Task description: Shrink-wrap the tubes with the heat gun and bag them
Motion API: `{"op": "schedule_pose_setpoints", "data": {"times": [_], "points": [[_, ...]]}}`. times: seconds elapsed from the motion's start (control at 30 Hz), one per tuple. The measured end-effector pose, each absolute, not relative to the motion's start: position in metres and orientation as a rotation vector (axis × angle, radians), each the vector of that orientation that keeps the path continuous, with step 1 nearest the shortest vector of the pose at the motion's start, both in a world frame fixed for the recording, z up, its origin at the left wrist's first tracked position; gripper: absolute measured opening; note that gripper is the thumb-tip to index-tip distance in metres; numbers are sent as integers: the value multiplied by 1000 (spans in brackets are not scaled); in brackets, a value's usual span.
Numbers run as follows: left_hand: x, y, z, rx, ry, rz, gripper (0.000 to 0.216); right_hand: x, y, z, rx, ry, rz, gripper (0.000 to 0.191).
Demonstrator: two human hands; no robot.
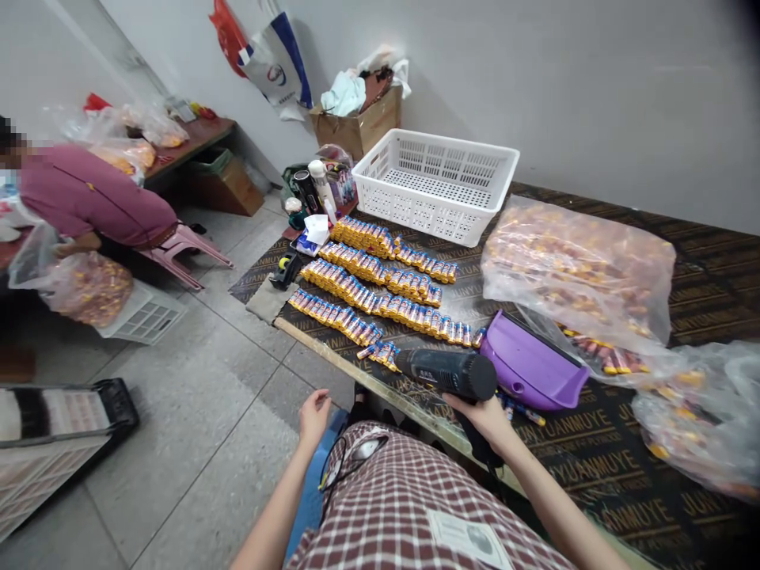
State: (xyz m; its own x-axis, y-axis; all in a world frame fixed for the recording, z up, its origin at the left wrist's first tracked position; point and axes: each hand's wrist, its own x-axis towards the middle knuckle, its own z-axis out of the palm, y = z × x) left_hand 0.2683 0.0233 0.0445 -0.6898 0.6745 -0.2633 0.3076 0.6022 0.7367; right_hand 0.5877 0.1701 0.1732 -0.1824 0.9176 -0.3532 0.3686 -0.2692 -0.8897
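My right hand (pixel 484 423) grips a black heat gun (pixel 442 372) by its handle, at the table's front edge. Its barrel points left over the front rows, close to a loose cluster of small blue-and-gold cylinders (pixel 383 354). Long rows of the same cylinders (pixel 338 286) lie side by side beyond it. Right of the heat gun a purple dustpan (pixel 528 360) rests on the table, with a few cylinders (pixel 522 412) partly under its near side. My left hand (pixel 314 413) hangs in the air in front of the table, fingers loosely curled and holding nothing.
A white plastic basket (pixel 424 226) stands behind the rows. Plastic bags of cylinders (pixel 575 269) lie on the right. A tape dispenser (pixel 286 269) sits at the left corner, bottles (pixel 321 186) behind it. Further left, a person (pixel 100 194) sits on a pink stool (pixel 184 249).
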Motion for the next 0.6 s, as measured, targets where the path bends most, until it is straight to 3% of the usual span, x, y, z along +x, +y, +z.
{"op": "schedule_pose_setpoints", "data": {"times": [0.37, 0.6], "points": [[262, 77, 39, 1099, 2284, 655, 23, 549, 178, 157, -1359, -1664, 1507, 44], [295, 136, 23, 1260, 2273, 459, 34, 626, 152, 180, -1717, -1593, 1331, 38]]}}
